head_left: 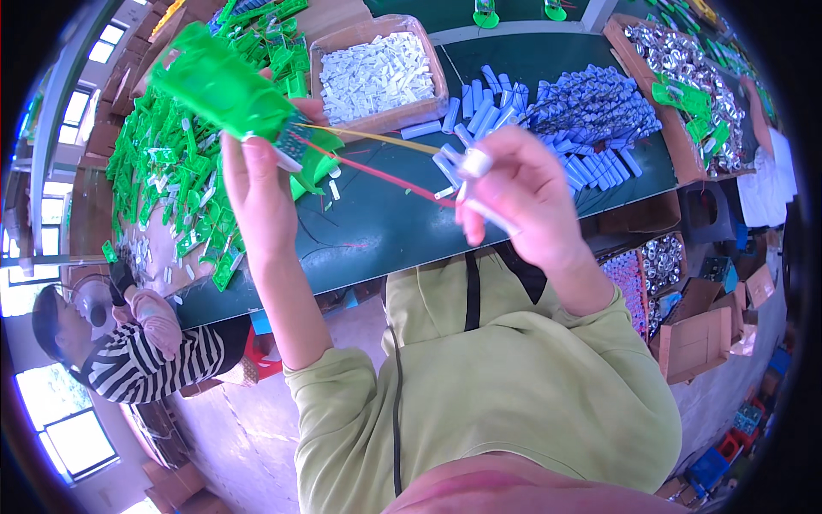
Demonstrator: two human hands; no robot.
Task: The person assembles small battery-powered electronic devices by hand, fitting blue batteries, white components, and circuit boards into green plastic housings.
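Note:
My left hand (pixel 261 184) is raised over the left part of the bench, its fingers wrapped round a bright green plastic housing (pixel 224 81). At the housing's near end shows a small circuit board (pixel 295 141). A yellow wire (pixel 377 137) and a red wire (pixel 385 177) stretch from it toward my right hand (pixel 535 197). Between the thumb and fingers of that hand is a small white and silvery part (pixel 476 163); its exact kind is unclear. A thin pale strip (pixel 495 214) shows below the fingers. Green curved plastic (pixel 317 163) hangs beside my left wrist.
Many green plastic pieces (pixel 163 163) heap up on the left. A cardboard box (pixel 438 64) of small white parts stands behind my hands. Blue cylindrical cells (pixel 591 107) lie on the dark green bench (pixel 360 248). Another box (pixel 668 128) holds shiny parts. A co-worker (pixel 154 360) sits at left.

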